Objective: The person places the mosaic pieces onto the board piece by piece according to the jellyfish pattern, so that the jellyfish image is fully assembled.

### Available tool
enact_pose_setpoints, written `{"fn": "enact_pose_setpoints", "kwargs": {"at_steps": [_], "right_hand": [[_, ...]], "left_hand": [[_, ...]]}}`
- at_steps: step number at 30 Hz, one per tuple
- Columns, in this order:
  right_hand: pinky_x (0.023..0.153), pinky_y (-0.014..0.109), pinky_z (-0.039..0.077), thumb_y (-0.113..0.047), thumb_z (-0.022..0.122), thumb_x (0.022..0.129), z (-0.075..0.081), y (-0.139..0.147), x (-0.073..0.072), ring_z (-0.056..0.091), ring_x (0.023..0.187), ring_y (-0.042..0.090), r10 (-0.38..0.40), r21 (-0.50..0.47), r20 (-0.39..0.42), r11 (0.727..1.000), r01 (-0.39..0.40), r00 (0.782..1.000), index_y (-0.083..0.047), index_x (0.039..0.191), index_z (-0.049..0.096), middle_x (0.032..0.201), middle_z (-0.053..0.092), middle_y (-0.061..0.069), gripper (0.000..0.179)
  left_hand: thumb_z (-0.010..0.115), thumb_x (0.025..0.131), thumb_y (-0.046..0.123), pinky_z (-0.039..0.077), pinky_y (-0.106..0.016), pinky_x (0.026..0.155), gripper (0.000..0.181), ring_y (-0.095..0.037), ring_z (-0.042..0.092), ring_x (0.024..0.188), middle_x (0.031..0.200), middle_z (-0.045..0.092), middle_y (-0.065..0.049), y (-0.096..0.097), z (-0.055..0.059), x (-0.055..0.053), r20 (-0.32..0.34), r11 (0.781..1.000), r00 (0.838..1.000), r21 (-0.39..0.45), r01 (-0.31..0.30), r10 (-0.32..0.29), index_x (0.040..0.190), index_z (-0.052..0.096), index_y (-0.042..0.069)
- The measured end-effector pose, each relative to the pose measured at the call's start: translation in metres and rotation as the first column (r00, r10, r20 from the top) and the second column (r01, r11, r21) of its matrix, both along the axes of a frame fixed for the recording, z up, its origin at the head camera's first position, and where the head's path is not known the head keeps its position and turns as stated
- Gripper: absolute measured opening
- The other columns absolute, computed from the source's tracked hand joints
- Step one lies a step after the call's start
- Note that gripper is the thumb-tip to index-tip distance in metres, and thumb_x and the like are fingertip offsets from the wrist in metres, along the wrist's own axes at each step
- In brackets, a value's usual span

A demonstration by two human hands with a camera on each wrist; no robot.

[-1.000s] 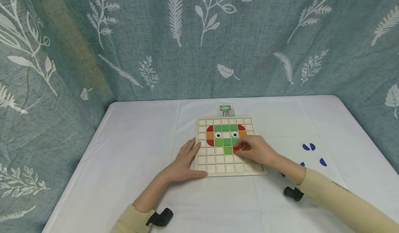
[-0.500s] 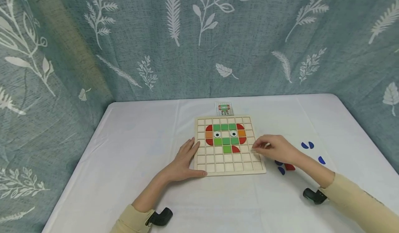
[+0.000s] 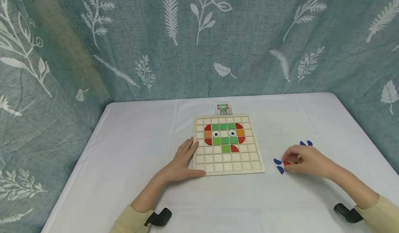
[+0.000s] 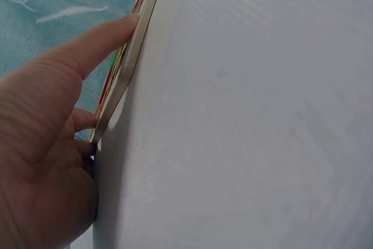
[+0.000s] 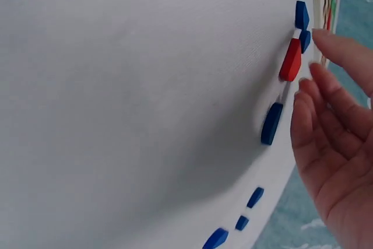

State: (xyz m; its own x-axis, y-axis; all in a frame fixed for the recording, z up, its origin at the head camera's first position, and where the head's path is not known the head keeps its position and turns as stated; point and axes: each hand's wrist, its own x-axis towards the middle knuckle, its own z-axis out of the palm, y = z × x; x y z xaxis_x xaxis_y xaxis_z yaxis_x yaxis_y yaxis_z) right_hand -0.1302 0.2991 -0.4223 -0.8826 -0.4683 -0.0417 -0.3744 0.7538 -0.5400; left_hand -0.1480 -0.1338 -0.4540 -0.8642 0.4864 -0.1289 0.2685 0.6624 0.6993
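Note:
A wooden grid board [image 3: 199,159] lies on the table, with green, red, orange and eye tiles set in its cells as a face. My left hand [image 3: 182,162] rests at its lower left corner, fingers spread along the left edge and thumb [image 4: 108,42] on the front edge. Right of the board, my right hand [image 3: 307,161] is over a red piece [image 3: 286,163]. In the right wrist view, thumb and fingers are parted just beside the red piece [image 5: 291,60], with nothing between them.
Blue half-round pieces [image 3: 280,170] lie around the red one, and two more blue pieces [image 3: 309,143] sit farther back. A small pattern card [image 3: 223,108] lies behind the board. A patterned curtain [image 3: 187,70] hangs behind the table.
My right hand has let go of a red tile on the board and moved right to the loose pieces. The left hand stays at the board's edge.

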Motion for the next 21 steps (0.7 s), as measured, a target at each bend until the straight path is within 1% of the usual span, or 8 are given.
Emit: {"fn": "enact_pose_setpoints", "kwargs": {"at_steps": [4, 6, 9, 13, 15, 18, 21], "right_hand": [[0.059, 0.022, 0.044, -0.020, 0.083, 0.077, -0.002, 0.003, 0.005, 0.048, 0.070, 0.006, -0.035, 0.040, -0.035, 0.999, 0.036, 0.999, -0.016, 0.091, 0.068, 0.075, 0.053, -0.011, 0.021], [0.058, 0.021, 0.043, -0.018, 0.083, 0.077, -0.003, 0.002, 0.006, 0.047, 0.068, 0.006, -0.044, 0.035, -0.038, 0.998, 0.045, 0.998, -0.015, 0.090, 0.069, 0.072, 0.051, -0.011, 0.020], [0.058, 0.021, 0.044, -0.012, 0.082, 0.078, -0.006, 0.002, 0.006, 0.048, 0.070, 0.005, -0.025, 0.017, -0.070, 1.000, 0.026, 0.997, -0.013, 0.093, 0.070, 0.077, 0.054, -0.012, 0.020], [0.062, 0.022, 0.049, -0.008, 0.082, 0.077, -0.008, 0.003, 0.005, 0.052, 0.076, 0.004, -0.002, -0.008, -0.111, 1.000, 0.001, 0.994, -0.012, 0.100, 0.070, 0.088, 0.060, -0.011, 0.026], [0.063, 0.023, 0.050, -0.010, 0.083, 0.076, -0.009, 0.003, 0.004, 0.053, 0.077, 0.005, -0.017, -0.015, -0.112, 1.000, 0.015, 0.994, -0.012, 0.101, 0.071, 0.090, 0.061, -0.011, 0.028], [0.064, 0.023, 0.050, -0.011, 0.083, 0.076, -0.011, 0.002, 0.004, 0.053, 0.077, 0.005, -0.046, -0.011, -0.099, 0.999, 0.045, 0.994, -0.013, 0.099, 0.070, 0.087, 0.060, -0.010, 0.026], [0.065, 0.024, 0.050, -0.008, 0.081, 0.078, -0.011, 0.000, 0.003, 0.053, 0.075, 0.005, -0.073, -0.012, -0.091, 0.997, 0.072, 0.993, -0.013, 0.098, 0.071, 0.084, 0.059, -0.011, 0.024]], "left_hand": [[0.080, 0.078, 0.044, 0.013, -0.059, 0.113, 0.107, -0.031, -0.005, 0.148, 0.163, 0.000, -0.014, 0.000, -0.001, 0.000, 0.000, 1.000, 1.000, -0.002, -0.002, 0.002, 0.156, 0.017, 0.006], [0.080, 0.078, 0.044, 0.013, -0.059, 0.113, 0.107, -0.031, -0.005, 0.148, 0.163, 0.000, -0.014, 0.000, -0.001, 0.000, -0.001, 1.000, 1.000, -0.002, -0.003, 0.003, 0.156, 0.017, 0.006], [0.080, 0.078, 0.044, 0.013, -0.059, 0.113, 0.107, -0.031, -0.005, 0.148, 0.163, 0.001, -0.014, 0.000, -0.001, 0.000, -0.002, 1.000, 1.000, -0.002, -0.001, 0.001, 0.156, 0.017, 0.006], [0.080, 0.078, 0.044, 0.013, -0.059, 0.113, 0.107, -0.031, -0.005, 0.148, 0.163, 0.000, -0.014, -0.001, -0.001, 0.000, 0.001, 1.000, 1.000, -0.001, 0.000, 0.000, 0.156, 0.016, 0.006], [0.079, 0.078, 0.044, 0.013, -0.059, 0.113, 0.107, -0.031, -0.005, 0.148, 0.163, 0.000, -0.014, -0.001, -0.001, 0.000, 0.002, 1.000, 1.000, -0.002, 0.000, 0.000, 0.156, 0.016, 0.006], [0.079, 0.078, 0.044, 0.012, -0.059, 0.113, 0.107, -0.031, -0.006, 0.148, 0.163, 0.000, -0.013, -0.001, -0.002, 0.000, 0.003, 1.000, 1.000, -0.003, 0.001, -0.001, 0.157, 0.016, 0.006], [0.079, 0.079, 0.045, 0.012, -0.059, 0.113, 0.107, -0.031, -0.006, 0.148, 0.163, 0.000, -0.013, -0.001, -0.002, 0.000, 0.001, 1.000, 1.000, -0.005, 0.003, -0.003, 0.157, 0.016, 0.006]]}}
